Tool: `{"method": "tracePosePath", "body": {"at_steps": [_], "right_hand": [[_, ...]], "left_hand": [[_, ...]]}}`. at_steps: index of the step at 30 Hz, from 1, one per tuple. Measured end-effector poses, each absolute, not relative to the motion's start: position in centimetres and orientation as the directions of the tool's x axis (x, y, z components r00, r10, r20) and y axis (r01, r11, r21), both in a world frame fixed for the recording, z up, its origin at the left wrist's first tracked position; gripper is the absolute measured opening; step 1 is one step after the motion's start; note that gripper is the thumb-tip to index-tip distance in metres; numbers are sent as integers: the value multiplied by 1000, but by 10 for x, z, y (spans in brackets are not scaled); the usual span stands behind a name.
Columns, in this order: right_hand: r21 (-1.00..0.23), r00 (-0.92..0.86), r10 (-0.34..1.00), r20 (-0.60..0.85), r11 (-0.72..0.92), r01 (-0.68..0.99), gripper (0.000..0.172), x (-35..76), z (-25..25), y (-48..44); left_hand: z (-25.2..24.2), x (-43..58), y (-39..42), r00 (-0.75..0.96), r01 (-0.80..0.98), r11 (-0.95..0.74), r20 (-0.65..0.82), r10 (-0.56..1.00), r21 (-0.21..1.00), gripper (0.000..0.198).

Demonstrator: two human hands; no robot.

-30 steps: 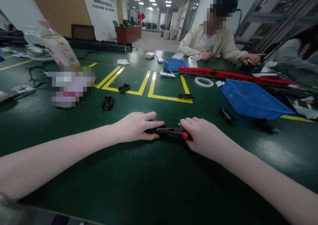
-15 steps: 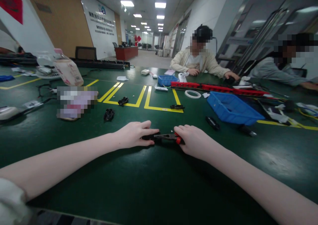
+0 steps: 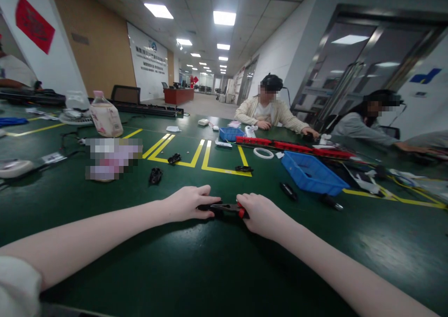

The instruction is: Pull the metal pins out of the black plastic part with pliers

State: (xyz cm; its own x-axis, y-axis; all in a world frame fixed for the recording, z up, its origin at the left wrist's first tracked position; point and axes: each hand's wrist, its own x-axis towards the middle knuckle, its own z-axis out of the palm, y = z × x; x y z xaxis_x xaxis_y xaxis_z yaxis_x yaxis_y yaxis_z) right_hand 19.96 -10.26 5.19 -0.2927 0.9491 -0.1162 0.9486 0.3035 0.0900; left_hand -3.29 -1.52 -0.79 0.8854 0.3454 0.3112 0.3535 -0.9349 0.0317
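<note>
- In the head view, we have a small black part (image 3: 203,208) low over or on the green counter (image 3: 168,265), between our two hands; which, we cannot tell.
- To work it well, we would brace the part firmly, line the pliers (image 3: 227,207) up with it and squeeze gently, with fingertips clear of the metal jaws.
- The fingers of our left hand (image 3: 187,204) are parted only by the part's width, pinching it between thumb and forefinger.
- The fingers of our right hand (image 3: 261,212) curl closed around the pliers' red-and-black handles.
- The pliers' nose points left and meets the part; we cannot tell whether it bites.
- Another black piece (image 3: 155,175) lies beyond our left hand.
</note>
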Motion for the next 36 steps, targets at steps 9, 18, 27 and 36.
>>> {"method": "tracePosePath", "body": {"at_steps": [9,18,27,36], "right_hand": [[61,-290,951,-110,298,953,26,201,49,-102],[106,-307,945,-112,319,942,26,203,47,-101],[149,-360,931,-54,364,920,19,205,40,-98],[66,-404,914,31,401,914,17,218,30,-95]], "left_hand": [[-8,-34,-14,888,350,-935,300,348,47,46],[-7,-35,-19,871,366,-930,344,350,21,44],[-4,-35,-20,873,294,-952,382,302,80,38],[-6,-37,-15,876,270,-945,361,321,187,31]]}}
